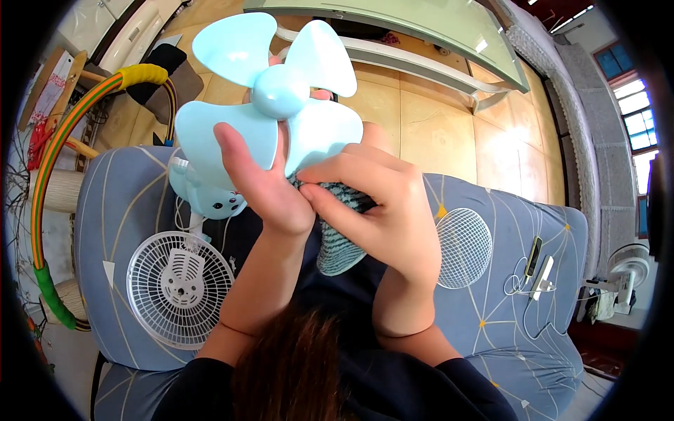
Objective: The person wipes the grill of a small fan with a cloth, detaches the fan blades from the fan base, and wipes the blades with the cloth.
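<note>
A light blue fan blade (pixel 281 91) with several glossy petals and a round hub is up in front of me. My left hand (pixel 270 193) holds it from behind: the thumb points up beside a lower petal, and fingertips show between the petals. With thumb and fingers pinched, my right hand (pixel 382 203) grips a striped teal and dark cloth (pixel 342 245) near the petals' lower edge. The cloth hangs below the right fingers, partly hidden by them. Left of my arm, a light blue fan base (pixel 210 200) is partly covered by a petal.
On the grey-blue patterned sofa (pixel 456 337) lie a white rear fan guard (pixel 181 288), a front mesh guard (pixel 464 248) and a power strip (pixel 542 278) with cables. A hoop (pixel 49 175) leans at left. A glass-topped table (pixel 421 31) stands ahead.
</note>
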Available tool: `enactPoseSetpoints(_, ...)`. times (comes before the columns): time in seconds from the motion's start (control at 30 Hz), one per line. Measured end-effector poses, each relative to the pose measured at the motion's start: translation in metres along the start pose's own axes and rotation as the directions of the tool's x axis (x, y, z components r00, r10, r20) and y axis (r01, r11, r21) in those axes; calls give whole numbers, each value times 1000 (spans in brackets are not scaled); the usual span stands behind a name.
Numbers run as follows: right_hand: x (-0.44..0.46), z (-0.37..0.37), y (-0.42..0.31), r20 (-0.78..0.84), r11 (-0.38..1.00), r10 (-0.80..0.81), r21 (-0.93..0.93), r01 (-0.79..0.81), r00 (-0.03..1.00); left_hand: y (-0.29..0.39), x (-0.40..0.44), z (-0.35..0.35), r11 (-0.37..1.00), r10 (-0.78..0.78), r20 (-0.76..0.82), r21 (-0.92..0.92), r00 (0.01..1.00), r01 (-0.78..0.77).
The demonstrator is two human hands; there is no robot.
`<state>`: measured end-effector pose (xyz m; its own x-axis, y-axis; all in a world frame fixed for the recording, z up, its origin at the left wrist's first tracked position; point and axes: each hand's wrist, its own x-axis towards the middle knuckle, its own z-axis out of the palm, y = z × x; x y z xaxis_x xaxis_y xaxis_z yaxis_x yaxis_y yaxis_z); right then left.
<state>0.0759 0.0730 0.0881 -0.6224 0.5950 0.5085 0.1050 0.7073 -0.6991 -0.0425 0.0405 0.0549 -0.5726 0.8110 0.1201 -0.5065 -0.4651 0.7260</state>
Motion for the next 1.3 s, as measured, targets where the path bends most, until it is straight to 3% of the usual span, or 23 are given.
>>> enactPoseSetpoints(0.1,2,-2,3,-13,1000,24,-18,-24,1000,-1,-2,7,993,-35,6,-111,999,35)
enactPoseSetpoints(0.2,4,-3,-1,-109,990,119,-65,-126,987,-6,-8,16,988,26,0,-155,1000,-26)
enactPoseSetpoints(0.37,4,-1,-1,-282,980,137,-102,-172,949,-5,-10,22,999,39,107,5,994,-40)
enactPoseSetpoints(0.57,7,-1,-1,-294,987,129,-52,-151,947,-2,-9,20,982,77,177,157,981,-105)
enactPoseSetpoints(0.67,6,-6,3,-148,994,63,-83,-76,987,-6,-9,21,993,67,143,84,987,-79)
enactPoseSetpoints(0.83,0,-19,0,80,988,153,15,-155,985,-9,-8,18,990,-19,116,-138,993,35)
enactPoseSetpoints(0.97,-2,-28,1,206,989,135,29,-144,969,-8,-3,9,998,-52,133,-37,990,58)
enactPoseSetpoints(1.03,-3,-30,1,220,991,125,20,-133,967,-10,-2,10,994,-13,135,-103,991,27)
enactPoseSetpoints(1.17,-2,-26,0,86,990,140,-1,-141,986,-12,-6,15,979,-21,144,-198,989,49)
enactPoseSetpoints(1.3,2,-14,4,-209,984,178,29,-176,961,-5,-11,26,996,23,175,84,984,-38)
